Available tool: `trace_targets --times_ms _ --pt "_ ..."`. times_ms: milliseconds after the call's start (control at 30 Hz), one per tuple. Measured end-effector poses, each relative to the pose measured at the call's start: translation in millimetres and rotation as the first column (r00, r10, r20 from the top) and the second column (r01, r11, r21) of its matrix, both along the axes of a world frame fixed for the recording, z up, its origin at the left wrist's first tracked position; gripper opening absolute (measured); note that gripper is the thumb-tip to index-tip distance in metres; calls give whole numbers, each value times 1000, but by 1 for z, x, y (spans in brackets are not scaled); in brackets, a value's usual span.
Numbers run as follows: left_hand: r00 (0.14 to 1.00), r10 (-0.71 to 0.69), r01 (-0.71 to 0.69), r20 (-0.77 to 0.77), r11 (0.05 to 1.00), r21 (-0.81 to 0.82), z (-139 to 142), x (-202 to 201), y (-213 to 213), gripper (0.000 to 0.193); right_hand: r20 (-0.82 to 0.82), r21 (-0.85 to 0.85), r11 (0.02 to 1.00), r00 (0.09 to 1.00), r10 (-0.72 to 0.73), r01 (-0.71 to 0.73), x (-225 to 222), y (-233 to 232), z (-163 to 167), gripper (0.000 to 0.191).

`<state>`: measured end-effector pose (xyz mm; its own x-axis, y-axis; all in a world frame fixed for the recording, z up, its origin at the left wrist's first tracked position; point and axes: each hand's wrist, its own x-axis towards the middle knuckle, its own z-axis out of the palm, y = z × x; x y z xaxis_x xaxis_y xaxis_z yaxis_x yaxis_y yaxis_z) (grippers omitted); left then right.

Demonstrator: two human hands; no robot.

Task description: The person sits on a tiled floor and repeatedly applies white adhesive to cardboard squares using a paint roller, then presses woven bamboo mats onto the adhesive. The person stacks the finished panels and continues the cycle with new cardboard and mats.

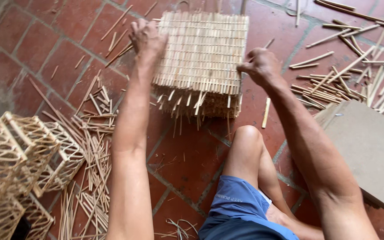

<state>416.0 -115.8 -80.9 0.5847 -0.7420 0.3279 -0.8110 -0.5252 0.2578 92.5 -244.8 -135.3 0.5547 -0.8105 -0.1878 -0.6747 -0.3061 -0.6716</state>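
Note:
A square stack of woven bamboo mats (201, 58) lies on the red tile floor in front of me, loose strip ends sticking out of its near side. My left hand (145, 38) grips the stack's left edge near the far corner. My right hand (261, 64) pinches the right edge with thumb and fingers. My bent knee (247, 135) rises just below the stack.
Several open-weave bamboo frames (18, 164) are piled at the lower left, with loose bamboo strips (94, 146) scattered beside them. More strips (356, 75) lie at the upper right. A flat brown board (370, 146) sits at the right.

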Motion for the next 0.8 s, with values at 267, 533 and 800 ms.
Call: trace_targets --times_ms 267,533,800 --pt "926 128 -39 -356 968 247 16 7 -14 28 23 -52 998 999 -44 45 8 15 -10 24" --pt "965 86 -30 -249 975 220 13 8 -12 44 -77 -289 956 997 23 -44 11 16 -23 39" --pt "984 118 -56 -135 916 398 25 -13 -13 98 -71 -242 969 997 32 -49 9 17 -18 41"
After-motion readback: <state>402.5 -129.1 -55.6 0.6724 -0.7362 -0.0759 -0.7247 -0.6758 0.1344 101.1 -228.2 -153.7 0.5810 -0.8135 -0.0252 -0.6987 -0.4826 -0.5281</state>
